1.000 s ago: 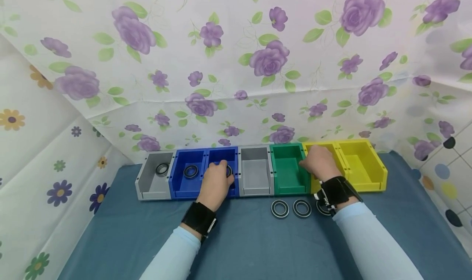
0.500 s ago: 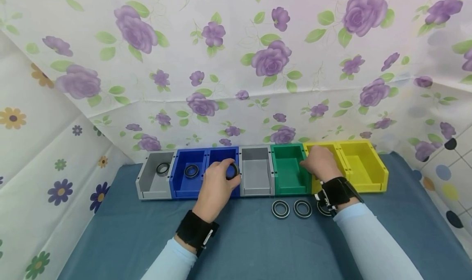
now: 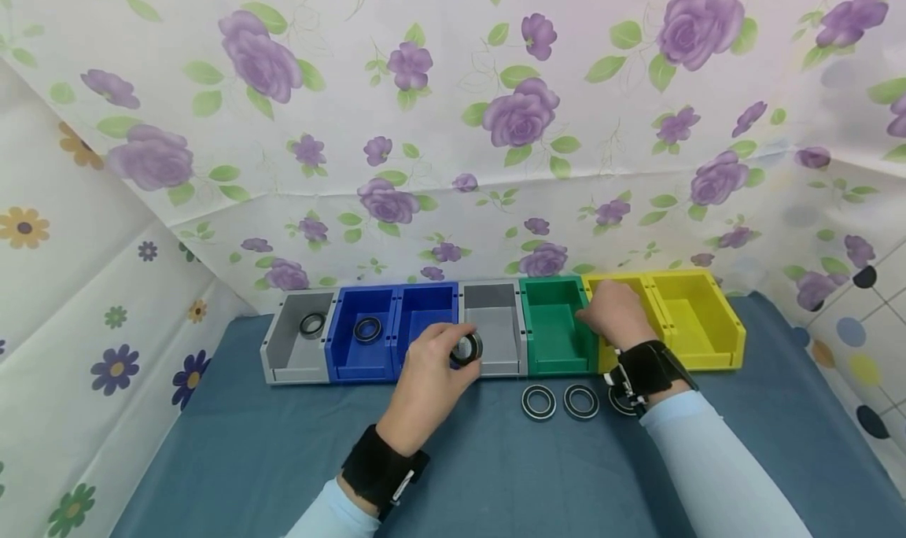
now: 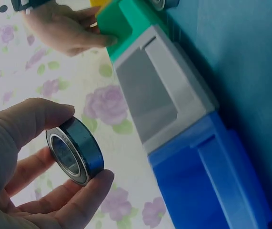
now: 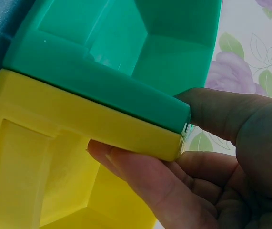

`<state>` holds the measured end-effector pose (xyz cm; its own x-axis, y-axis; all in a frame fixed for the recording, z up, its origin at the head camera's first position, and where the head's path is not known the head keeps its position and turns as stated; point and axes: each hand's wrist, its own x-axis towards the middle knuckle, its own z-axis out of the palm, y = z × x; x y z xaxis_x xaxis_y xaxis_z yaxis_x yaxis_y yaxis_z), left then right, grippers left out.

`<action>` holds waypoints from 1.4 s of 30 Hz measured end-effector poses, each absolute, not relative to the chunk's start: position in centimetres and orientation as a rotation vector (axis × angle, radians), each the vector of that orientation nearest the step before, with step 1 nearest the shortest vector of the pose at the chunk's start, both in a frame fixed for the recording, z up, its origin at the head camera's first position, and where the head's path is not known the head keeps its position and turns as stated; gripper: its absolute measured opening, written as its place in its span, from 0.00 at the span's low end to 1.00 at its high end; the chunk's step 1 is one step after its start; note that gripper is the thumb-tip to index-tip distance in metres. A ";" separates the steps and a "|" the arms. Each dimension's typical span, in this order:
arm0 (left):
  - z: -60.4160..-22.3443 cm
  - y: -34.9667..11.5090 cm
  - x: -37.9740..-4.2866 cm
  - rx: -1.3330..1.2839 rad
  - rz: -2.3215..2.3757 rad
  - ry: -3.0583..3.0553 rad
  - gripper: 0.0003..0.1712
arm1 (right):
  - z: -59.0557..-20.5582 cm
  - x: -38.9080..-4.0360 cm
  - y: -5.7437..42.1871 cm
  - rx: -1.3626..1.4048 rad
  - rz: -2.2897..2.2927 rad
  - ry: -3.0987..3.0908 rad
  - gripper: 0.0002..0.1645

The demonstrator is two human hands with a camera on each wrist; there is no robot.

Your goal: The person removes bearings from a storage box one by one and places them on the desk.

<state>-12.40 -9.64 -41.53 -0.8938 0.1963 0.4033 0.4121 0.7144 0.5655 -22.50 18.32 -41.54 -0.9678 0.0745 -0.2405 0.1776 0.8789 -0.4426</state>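
My left hand (image 3: 428, 385) pinches a ball bearing (image 4: 89, 147) between thumb and fingers, held up in front of the grey middle bin (image 3: 491, 365). In the left wrist view the ring is tilted, its bore visible. My right hand (image 3: 621, 314) grips the adjoining walls of the green bin (image 3: 559, 365) and the yellow bin (image 5: 78, 107) beside it. In the right wrist view the thumb lies on the green side and the fingers reach inside the yellow one. The right blue bin (image 3: 425, 302) is partly covered by my left hand.
One bearing (image 3: 303, 326) lies in the far-left grey bin (image 3: 297, 375), another (image 3: 357, 332) in the left blue bin (image 3: 361, 371). Before the row, two bearings (image 3: 527, 403) and a third (image 3: 617, 406), partly behind the right wrist, rest on the blue cloth. A second yellow bin (image 3: 697, 357) ends the row.
My left hand has lifted the bearing out of the right blue bin and moved it right and nearer, in front of the grey middle bin. The right hand has kept its place.
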 end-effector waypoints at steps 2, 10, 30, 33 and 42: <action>-41.7 -9.4 -12.0 -0.510 -0.970 -2.606 0.25 | -41.5 -22.5 18.3 0.190 -0.697 2.831 0.16; -42.9 -8.6 -11.3 -0.611 -0.971 -2.675 0.29 | -41.6 -22.3 18.4 0.199 -0.711 2.836 0.16; -45.8 -7.1 -10.6 -0.719 -0.877 -2.895 0.26 | -41.7 -22.4 18.4 0.181 -0.715 2.845 0.16; -46.2 -7.0 -10.7 -0.724 -0.856 -2.939 0.26 | -41.7 -22.3 18.4 0.183 -0.720 2.842 0.15; -47.0 -6.8 -11.4 -0.760 -0.742 -3.011 0.26 | -41.7 -22.5 18.4 0.172 -0.711 2.846 0.16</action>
<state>-11.44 -6.84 -47.03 -0.8854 0.4607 0.0625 0.4369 0.7786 0.4504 -22.45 18.40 -41.71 -0.9726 0.0633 -0.2236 0.1610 0.8773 -0.4521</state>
